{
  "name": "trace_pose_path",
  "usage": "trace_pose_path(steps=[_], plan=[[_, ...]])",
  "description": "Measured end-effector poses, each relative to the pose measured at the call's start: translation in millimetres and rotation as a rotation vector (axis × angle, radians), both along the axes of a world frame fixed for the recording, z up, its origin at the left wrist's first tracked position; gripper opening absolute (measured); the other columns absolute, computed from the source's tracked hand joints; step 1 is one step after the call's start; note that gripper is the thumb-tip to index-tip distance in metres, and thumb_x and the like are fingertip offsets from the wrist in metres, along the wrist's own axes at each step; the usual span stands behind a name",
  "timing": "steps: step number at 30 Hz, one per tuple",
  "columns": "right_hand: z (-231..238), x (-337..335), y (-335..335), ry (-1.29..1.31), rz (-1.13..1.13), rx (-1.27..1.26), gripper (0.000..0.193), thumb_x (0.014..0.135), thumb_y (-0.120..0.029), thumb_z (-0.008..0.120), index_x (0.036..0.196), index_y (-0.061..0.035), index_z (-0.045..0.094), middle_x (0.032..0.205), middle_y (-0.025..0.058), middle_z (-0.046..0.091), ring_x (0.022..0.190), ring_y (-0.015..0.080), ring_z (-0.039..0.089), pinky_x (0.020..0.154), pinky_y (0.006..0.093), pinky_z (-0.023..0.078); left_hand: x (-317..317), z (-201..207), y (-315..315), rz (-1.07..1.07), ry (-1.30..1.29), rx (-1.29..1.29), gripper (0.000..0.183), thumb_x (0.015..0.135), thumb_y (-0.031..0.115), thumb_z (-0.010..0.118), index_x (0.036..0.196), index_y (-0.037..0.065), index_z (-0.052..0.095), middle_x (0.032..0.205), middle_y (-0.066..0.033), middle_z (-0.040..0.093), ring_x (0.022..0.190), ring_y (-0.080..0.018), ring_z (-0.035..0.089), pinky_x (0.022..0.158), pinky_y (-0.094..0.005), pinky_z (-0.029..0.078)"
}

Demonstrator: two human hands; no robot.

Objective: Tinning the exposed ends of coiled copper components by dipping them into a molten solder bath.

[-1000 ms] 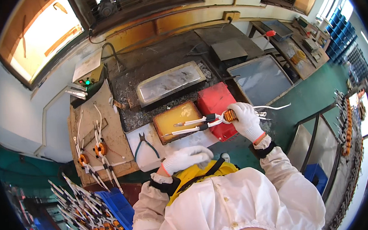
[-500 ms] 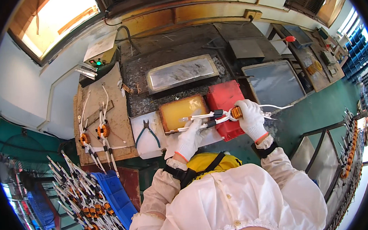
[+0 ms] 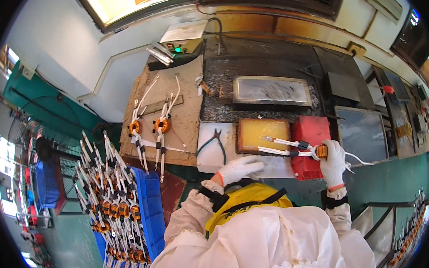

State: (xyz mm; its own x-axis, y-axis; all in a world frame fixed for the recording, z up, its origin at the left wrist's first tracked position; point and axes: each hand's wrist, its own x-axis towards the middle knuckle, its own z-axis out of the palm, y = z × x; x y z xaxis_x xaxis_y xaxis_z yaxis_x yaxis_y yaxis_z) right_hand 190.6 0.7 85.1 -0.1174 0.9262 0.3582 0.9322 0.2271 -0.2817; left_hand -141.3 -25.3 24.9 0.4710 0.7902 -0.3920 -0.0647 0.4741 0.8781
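A copper-wound ring coil with long white leads is held in my gloved right hand. Its sleeved leads point left, above the red box and the front edge of the yellow-filled tray. Thinner white wire ends stick out past the right of that hand. My gloved left hand holds nothing; its fingers are stretched out, apart from the leads. It hovers over the pale sheet at the bench's front edge, below the pliers with dark green handles.
Two similar coils, one a ring coil, lie on the brown board at left. A blue crate full of coils stands lower left. Behind the yellow tray sits a metal-topped rectangular pot; a grey-surfaced tray is at right.
My left hand has let go of the leads and moved left, its fingers now extended. My right hand still grips the coil. The view has swung left, showing more of the blue crate.
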Motion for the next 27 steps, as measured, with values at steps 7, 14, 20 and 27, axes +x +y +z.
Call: trace_pose_path(steps=[7, 14, 20, 27], plan=[[0, 1, 1, -0.008, 0.015, -0.013, 0.048, 0.063, 0.007, 0.06, 0.107, -0.0109, 0.056, 0.104, 0.0113, 0.059, 0.1, 0.0355, 0.055, 0.088, 0.0444, 0.043, -142, -6, 12, 0.65, 0.6, 0.252, 0.034, 0.091, 0.026, 0.06, 0.115, 0.003, 0.062, 0.101, -0.0067, 0.066, 0.092, -0.0158, 0.063, 0.08, -0.0292, 0.05], [-2, 2, -8, -0.093, -0.002, 0.026, 0.056, 0.063, 0.006, 0.062, 0.115, -0.0108, 0.054, 0.116, 0.0119, 0.057, 0.113, 0.0338, 0.052, 0.099, 0.0449, 0.039, -230, -28, 42, 0.843, 1.515, 0.076, 0.054, 0.081, 0.043, 0.059, 0.131, 0.024, 0.055, 0.121, -0.0203, 0.055, 0.111, -0.0384, 0.054, 0.096, -0.0469, 0.043], [3, -3, -20, -0.177, -0.085, 0.131, 0.068, 0.062, 0.003, 0.067, 0.126, -0.0102, 0.05, 0.124, 0.0122, 0.054, 0.12, 0.0336, 0.049, 0.104, 0.0466, 0.035, -253, -41, 69, 0.615, 1.553, -0.241, 0.068, 0.077, 0.048, 0.06, 0.141, 0.03, 0.043, 0.13, -0.019, 0.051, 0.12, -0.0377, 0.05, 0.099, -0.0463, 0.042], [10, -8, -34, -0.167, -0.17, 0.122, 0.07, 0.065, -0.002, 0.071, 0.131, -0.0092, 0.049, 0.129, 0.0123, 0.052, 0.124, 0.0333, 0.047, 0.106, 0.0457, 0.034, -268, -57, 84, 0.616, 1.524, -0.253, 0.063, 0.078, 0.045, 0.063, 0.136, 0.026, 0.047, 0.126, -0.0205, 0.054, 0.116, -0.0376, 0.056, 0.096, -0.0469, 0.046]])
